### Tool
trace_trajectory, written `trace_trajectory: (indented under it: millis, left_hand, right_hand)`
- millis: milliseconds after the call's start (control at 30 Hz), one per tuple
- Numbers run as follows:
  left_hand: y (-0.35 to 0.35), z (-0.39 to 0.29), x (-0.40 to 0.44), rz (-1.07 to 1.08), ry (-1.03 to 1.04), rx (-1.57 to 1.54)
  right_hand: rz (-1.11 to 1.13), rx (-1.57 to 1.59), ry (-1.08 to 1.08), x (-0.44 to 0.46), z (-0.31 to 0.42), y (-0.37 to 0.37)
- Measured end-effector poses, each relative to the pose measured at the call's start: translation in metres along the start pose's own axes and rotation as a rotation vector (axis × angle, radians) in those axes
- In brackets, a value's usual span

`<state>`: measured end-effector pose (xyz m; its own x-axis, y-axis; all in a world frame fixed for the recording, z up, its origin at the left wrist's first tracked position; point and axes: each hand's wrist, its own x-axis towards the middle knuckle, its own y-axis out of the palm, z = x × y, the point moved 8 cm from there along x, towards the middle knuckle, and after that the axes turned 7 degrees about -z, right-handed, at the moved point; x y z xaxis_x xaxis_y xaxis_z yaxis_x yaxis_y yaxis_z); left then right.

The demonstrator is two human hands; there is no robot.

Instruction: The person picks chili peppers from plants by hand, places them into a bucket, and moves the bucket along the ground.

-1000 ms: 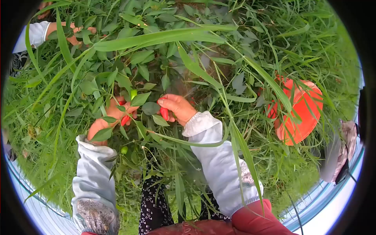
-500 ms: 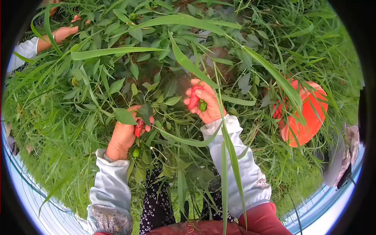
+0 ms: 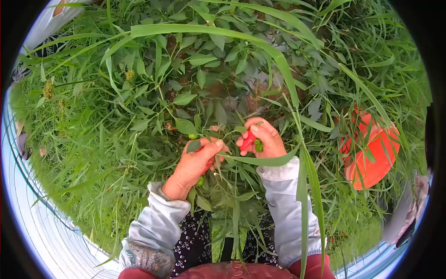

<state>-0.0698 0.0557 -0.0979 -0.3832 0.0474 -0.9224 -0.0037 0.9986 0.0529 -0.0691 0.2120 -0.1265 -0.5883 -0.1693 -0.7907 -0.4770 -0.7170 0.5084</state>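
Observation:
My right hand [image 3: 269, 141] is closed around a red pepper [image 3: 248, 141], with a small wrinkled green pepper [image 3: 259, 146] tucked beside it. Just to its left, my left hand [image 3: 191, 163] has its fingers curled in among the leaves of the pepper plant [image 3: 183, 99]. Red shows between those fingers, a pepper mostly hidden by the hand and a leaf. A green pepper [image 3: 200, 181] hangs just below my left hand, and another green pepper [image 3: 193, 136] shows above it.
An orange-red plastic container [image 3: 374, 160] lies tilted in the grass on the right. Long grass blades [image 3: 306, 204] cross in front of my right forearm. Another person's pale sleeve [image 3: 53, 23] shows at the upper left.
My left hand has moved right and slightly down, closer to my right hand. The right hand, still holding its peppers, sits lower and further right. The other person's hand has left the view.

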Motion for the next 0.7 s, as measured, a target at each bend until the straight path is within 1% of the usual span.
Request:
trace_trajectory:
  millis: [33, 67, 100, 133, 167, 200, 233, 300, 333, 433, 467, 567, 600, 700]
  left_hand:
    - [-0.001, 0.000, 0.008, -0.024, 0.057, -0.061]
    - [-0.003, 0.001, 0.009, -0.072, 0.080, 0.104]
    - [-0.004, 0.001, 0.010, -0.113, 0.103, 0.268]
    - [0.006, -0.013, 0.009, -0.083, 0.389, 0.365]
    - [0.006, 0.008, 0.015, -0.053, 0.161, 0.438]
    - [0.010, 0.010, 0.014, -0.029, 0.159, 0.510]
    - [0.015, 0.011, 0.015, -0.001, 0.158, 0.581]
    - [0.020, 0.011, 0.017, 0.078, 0.184, 0.810]
    - [0.023, 0.013, 0.018, 0.124, 0.194, 0.924]
    - [0.037, 0.017, 0.016, 0.280, 0.233, 0.963]
    - [0.041, 0.017, 0.015, 0.323, 0.310, 0.958]
    - [0.038, 0.015, 0.020, 0.260, 0.328, 1.194]
    - [0.037, 0.015, 0.023, 0.257, 0.294, 1.266]
    - [0.050, -0.001, 0.011, 0.401, 0.459, 1.065]
  right_hand:
    - [-0.016, -0.035, -0.011, -0.003, -0.002, 0.004]
    - [0.007, -0.139, -0.019, -0.008, -0.002, 0.007]
    - [0.012, -0.338, -0.106, -0.009, -0.001, 0.011]
    - [0.015, -0.538, -0.197, -0.011, 0.000, 0.016]
    - [0.016, -0.738, -0.289, -0.015, 0.001, 0.020]
    - [0.049, -0.788, -0.454, -0.021, 0.002, 0.028]
    - [0.095, -0.821, -0.432, -0.020, -0.006, 0.024]
    - [0.179, -0.886, -0.385, -0.019, -0.015, 0.013]
    - [0.168, -0.995, -0.424, -0.020, -0.014, 0.010]
    - [0.255, -1.118, -0.272, -0.015, -0.030, 0.003]
    - [0.199, -1.140, -0.407, -0.021, -0.020, 0.007]
    - [0.147, -1.426, -0.503, -0.022, -0.017, 0.001]
    - [0.173, -1.481, -0.557, -0.023, -0.019, 0.000]
    - [0.351, -1.329, -0.672, -0.034, -0.012, 0.008]
